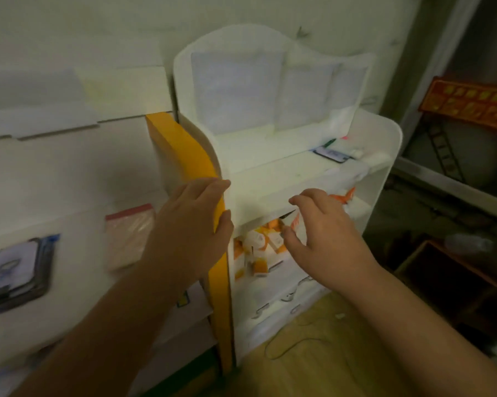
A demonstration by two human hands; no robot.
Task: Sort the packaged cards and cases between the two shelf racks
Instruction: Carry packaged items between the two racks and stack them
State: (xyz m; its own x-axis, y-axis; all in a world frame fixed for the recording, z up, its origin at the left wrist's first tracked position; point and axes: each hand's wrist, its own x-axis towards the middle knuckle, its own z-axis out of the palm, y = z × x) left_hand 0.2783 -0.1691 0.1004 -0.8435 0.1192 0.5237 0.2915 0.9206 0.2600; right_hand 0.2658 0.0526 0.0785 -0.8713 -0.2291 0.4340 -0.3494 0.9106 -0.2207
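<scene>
Head view, blurred by motion. The left hand (194, 224) grasps the yellow side panel (184, 156) of the left shelf rack (55, 173), fingers over its front edge and thumb curled round it. The right hand (324, 233) hovers before the white right rack (384, 173), fingers spread and loosely bent, holding nothing. Orange-and-white packaged cards (258, 250) lie heaped on a middle shelf of the right rack, just beside the right thumb. A dark-framed case (15, 270) and a red-topped clear bag (128, 236) sit on the left rack.

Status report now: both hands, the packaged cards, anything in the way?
Left hand grips yellow rack edge. Right hand open, empty, before orange-white packs in white rack. Nothing blocking.
</scene>
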